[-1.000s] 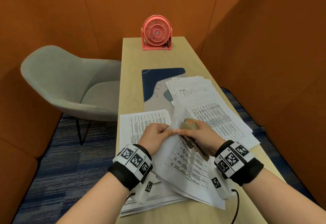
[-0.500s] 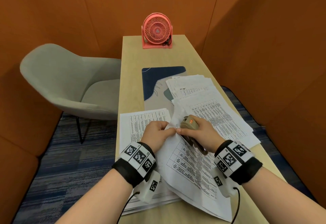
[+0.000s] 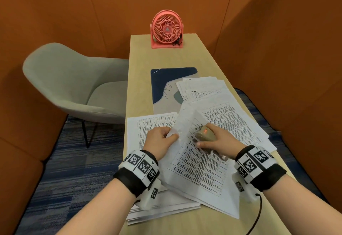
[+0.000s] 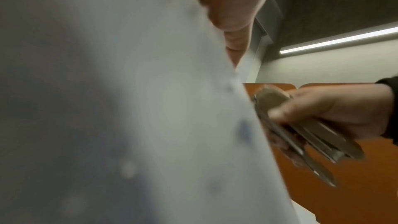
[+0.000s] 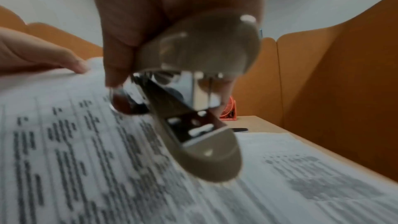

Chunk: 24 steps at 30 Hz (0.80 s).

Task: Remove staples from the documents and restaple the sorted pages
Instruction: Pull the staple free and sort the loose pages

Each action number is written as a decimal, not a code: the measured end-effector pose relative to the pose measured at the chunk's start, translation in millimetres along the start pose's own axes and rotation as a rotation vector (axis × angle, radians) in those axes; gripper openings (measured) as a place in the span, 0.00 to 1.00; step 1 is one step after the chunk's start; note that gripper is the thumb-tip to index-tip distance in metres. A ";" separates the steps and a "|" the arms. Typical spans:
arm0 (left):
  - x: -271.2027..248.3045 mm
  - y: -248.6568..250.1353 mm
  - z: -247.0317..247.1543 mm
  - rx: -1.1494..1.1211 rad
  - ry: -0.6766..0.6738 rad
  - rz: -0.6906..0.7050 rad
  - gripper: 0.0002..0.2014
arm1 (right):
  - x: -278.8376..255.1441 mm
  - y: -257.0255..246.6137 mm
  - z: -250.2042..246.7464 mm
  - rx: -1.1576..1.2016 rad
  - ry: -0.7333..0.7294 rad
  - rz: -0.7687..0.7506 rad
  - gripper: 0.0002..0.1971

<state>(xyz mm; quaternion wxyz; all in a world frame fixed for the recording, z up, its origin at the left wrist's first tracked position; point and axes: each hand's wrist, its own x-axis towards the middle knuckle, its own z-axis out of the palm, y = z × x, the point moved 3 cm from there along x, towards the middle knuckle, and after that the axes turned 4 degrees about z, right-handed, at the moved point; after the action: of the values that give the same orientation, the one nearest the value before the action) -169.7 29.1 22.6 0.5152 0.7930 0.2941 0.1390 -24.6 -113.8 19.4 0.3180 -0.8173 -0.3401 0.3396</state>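
My left hand [image 3: 162,139] pinches the raised left corner of a printed document [image 3: 199,162] with tables, lifting that edge off the desk. My right hand [image 3: 216,140] grips a beige stapler [image 3: 205,135] over the same document, a short way right of the pinched corner. In the right wrist view the stapler [image 5: 193,105] hangs mouth-open above the page [image 5: 86,159], with the left hand's fingers [image 5: 71,64] on the paper's far edge. The left wrist view is mostly blurred paper [image 4: 129,108], with the stapler [image 4: 301,130] in the right hand at the right.
More printed sheets lie spread to the right [image 3: 231,120], at the back [image 3: 201,88] and under my left wrist [image 3: 148,123]. A blue-grey mat [image 3: 166,85] and a pink fan [image 3: 167,29] sit further back on the narrow wooden desk [image 3: 140,79]. A grey chair [image 3: 74,85] stands left.
The right hand has drawn the stapler to the right, away from the pinched corner, opening a gap between the hands. The left hand keeps pinching the lifted corner.
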 end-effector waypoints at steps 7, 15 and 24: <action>1.8 -12.3 -9.8 0.038 0.065 -0.032 0.09 | 19.8 96.4 -14.4 -0.600 0.107 0.405 0.28; 3.0 -16.2 -3.5 0.005 0.017 -0.067 0.07 | 30.0 103.7 -2.9 -0.687 0.147 0.423 0.20; 6.0 -16.2 2.3 -0.085 -0.023 -0.082 0.08 | 9.1 -37.7 37.2 -0.035 0.290 -0.082 0.10</action>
<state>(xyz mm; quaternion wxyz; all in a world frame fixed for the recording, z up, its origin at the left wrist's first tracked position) -169.0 35.9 6.6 0.5568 0.7593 0.3142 0.1212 -61.1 -74.7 23.6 0.3631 -0.8487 -0.3293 0.1986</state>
